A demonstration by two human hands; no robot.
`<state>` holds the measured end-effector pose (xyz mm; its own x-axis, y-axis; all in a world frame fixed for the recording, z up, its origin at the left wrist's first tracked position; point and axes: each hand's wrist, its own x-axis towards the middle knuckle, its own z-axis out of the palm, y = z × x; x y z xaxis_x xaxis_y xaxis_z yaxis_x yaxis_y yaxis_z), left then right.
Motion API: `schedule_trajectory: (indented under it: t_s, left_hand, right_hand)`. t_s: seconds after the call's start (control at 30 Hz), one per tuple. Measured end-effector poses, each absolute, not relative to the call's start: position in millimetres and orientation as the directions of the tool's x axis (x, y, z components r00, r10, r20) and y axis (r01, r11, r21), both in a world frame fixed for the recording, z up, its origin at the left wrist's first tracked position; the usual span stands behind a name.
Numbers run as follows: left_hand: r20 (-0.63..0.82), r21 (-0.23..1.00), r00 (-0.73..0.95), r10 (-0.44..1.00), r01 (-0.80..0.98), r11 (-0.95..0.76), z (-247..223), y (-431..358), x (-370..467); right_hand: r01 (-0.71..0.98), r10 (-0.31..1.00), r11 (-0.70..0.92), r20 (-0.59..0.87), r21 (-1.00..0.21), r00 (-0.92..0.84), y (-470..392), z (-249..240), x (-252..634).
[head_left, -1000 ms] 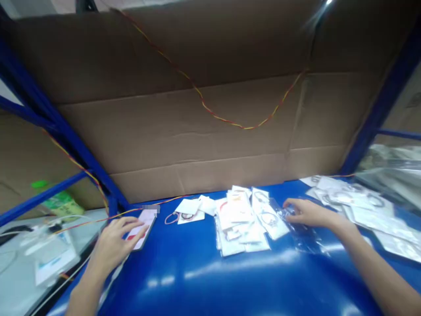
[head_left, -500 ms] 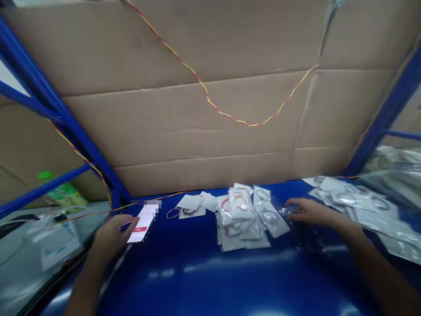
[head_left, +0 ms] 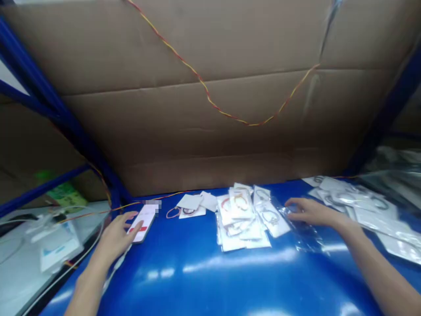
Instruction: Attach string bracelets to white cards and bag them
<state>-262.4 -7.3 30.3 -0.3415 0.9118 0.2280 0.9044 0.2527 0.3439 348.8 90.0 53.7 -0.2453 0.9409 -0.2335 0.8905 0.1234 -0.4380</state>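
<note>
A phone [head_left: 146, 216] with a lit white and red screen lies on the blue tabletop at the left. My left hand [head_left: 115, 237] is at its near left side, fingers apart, the thumb over the red part of the screen. My right hand [head_left: 307, 211] rests on clear plastic bags [head_left: 304, 237], thumb and forefinger apart. Just left of it is a pile of bagged white cards [head_left: 243, 219] carrying bracelets, some red, some yellowish. Between phone and pile lie loose white cards [head_left: 190, 202] with a pinkish bracelet [head_left: 173, 213].
More bagged cards [head_left: 371, 206] spread along the right side. Blue rack posts [head_left: 75, 127] flank a cardboard wall [head_left: 204, 118] with a red-yellow twisted wire [head_left: 226, 115]. At left, a pale surface [head_left: 16, 276] carries white cables and a green bottle [head_left: 62, 191] stands behind.
My left thumb has moved onto the phone's red screen area and the fingers have spread. My right hand has stayed put. The tabletop and hands look brighter, the cardboard darker.
</note>
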Motion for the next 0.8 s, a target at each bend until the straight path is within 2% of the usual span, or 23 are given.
schedule_trajectory:
  t_s: [0.27,0.47,0.63,0.8]
  left_hand:
    - [0.252,0.331,-0.317,0.915,0.916,0.226,34,-7,-254]
    - [0.311,0.3,-0.301,0.902,0.931,0.207,40,-10,-250]
    - [0.478,0.272,-0.297,0.827,0.945,0.182,46,-14,-243]
    - [0.694,0.262,-0.218,0.687,0.964,0.04,59,-18,-219]
  right_hand:
    - [0.885,0.927,0.067,-0.299,-0.46,-0.226,89,58,350]
    - [0.873,0.956,0.124,-0.178,-0.472,-0.233,85,73,353]
    - [0.872,0.965,0.112,-0.159,-0.476,-0.211,84,78,354]
    - [0.777,0.972,0.193,0.009,-0.6,-0.235,75,94,348]
